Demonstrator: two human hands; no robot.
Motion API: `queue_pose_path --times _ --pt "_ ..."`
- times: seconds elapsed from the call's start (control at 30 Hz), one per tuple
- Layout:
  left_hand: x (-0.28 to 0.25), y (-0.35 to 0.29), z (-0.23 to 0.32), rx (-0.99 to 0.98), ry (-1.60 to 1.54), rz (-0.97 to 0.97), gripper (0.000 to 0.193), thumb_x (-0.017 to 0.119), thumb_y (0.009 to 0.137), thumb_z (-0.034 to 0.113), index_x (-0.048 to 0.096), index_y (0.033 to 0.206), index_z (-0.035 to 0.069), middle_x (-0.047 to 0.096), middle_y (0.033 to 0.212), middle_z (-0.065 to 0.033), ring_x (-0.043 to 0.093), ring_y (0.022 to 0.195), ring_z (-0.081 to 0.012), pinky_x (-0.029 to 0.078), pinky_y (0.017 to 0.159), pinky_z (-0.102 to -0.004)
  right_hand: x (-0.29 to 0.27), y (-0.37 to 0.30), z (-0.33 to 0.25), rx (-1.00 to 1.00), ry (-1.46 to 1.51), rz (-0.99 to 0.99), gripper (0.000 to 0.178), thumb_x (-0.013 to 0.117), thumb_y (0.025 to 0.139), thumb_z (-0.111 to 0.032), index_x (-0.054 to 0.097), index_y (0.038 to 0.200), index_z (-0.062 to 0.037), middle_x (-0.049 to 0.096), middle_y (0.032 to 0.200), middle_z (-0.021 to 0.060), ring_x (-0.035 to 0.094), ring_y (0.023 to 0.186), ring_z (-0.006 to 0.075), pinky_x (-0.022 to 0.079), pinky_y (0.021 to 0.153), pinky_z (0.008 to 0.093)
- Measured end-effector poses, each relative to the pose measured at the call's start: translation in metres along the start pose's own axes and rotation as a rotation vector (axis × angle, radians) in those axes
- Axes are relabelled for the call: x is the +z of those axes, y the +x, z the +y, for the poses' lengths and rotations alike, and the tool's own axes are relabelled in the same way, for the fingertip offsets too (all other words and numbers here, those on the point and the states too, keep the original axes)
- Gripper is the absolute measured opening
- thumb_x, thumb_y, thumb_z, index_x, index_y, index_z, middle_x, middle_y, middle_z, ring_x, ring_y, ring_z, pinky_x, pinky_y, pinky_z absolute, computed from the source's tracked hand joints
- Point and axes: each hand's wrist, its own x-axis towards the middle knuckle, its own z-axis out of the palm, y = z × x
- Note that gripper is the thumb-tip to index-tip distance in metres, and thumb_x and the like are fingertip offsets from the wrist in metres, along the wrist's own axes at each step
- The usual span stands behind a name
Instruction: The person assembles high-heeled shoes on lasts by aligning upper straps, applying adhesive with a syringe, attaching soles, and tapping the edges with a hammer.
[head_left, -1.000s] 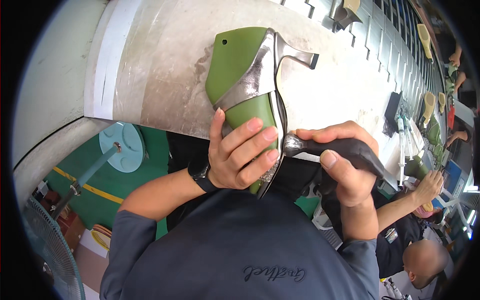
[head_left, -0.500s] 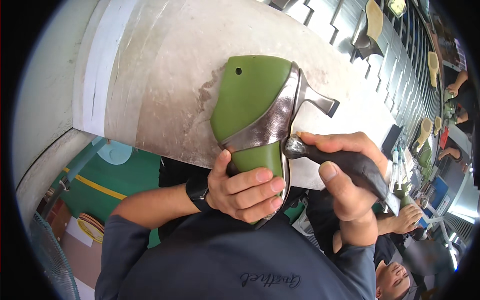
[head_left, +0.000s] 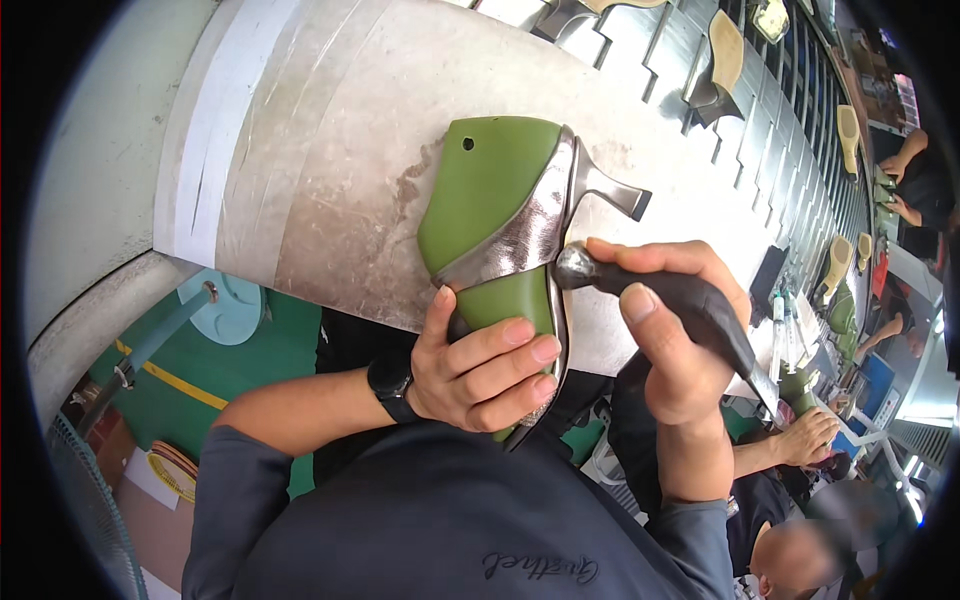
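A metallic bronze high-heeled shoe [head_left: 530,232] is fitted on a green shoe last [head_left: 495,190], lying on its side with the heel pointing right. My left hand [head_left: 485,368] is closed around the toe end, its fingers spread over the green last and the shoe's edge. In my right hand [head_left: 690,330] is a dark-handled hand tool [head_left: 700,302] with a rounded metal knob at one end and a flat metal blade at the other. The knob rests against the sole edge near the shoe's middle. My palm side is partly hidden by the handle.
Beneath the shoe is a worn pale work table [head_left: 340,200]. A slatted metal conveyor [head_left: 680,80] runs along the far right, carrying several shoes and insoles. Syringes [head_left: 785,330] stand at the right. Co-workers' hands [head_left: 808,436] show at the right; a blue stool [head_left: 225,310] is at lower left.
The shoe, both hands and the tool sit slightly further left in the picture, as the view has shifted a little. Both grips are unchanged, with the knob still at the sole edge.
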Motion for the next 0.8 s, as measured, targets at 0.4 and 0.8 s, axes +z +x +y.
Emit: queue_pose_path --times 0.4,0.8 --pt "-0.004 0.002 -0.003 -0.015 0.006 -0.006 0.036 0.07 0.1 0.025 0.055 0.132 0.022 0.067 0.138 0.0025 0.062 0.131 -0.0201 0.026 0.127 -0.0649 -0.001 0.045 -0.039 0.078 -0.353 -0.198 0.023 0.076 0.087 -0.012 0.074 0.104 0.0032 0.078 0.096 0.0118 0.071 0.087 0.0146 0.056 0.081 0.0284" --pt "-0.003 0.008 0.003 -0.026 -0.015 0.025 0.032 0.067 0.101 0.021 0.054 0.13 0.018 0.066 0.138 -0.0052 0.06 0.134 -0.0264 0.025 0.127 -0.0656 -0.01 0.037 -0.029 0.248 -0.052 -0.162 0.023 0.075 0.092 -0.019 0.075 0.104 0.0009 0.075 0.098 0.0085 0.071 0.09 0.0152 0.059 0.084 0.0296"
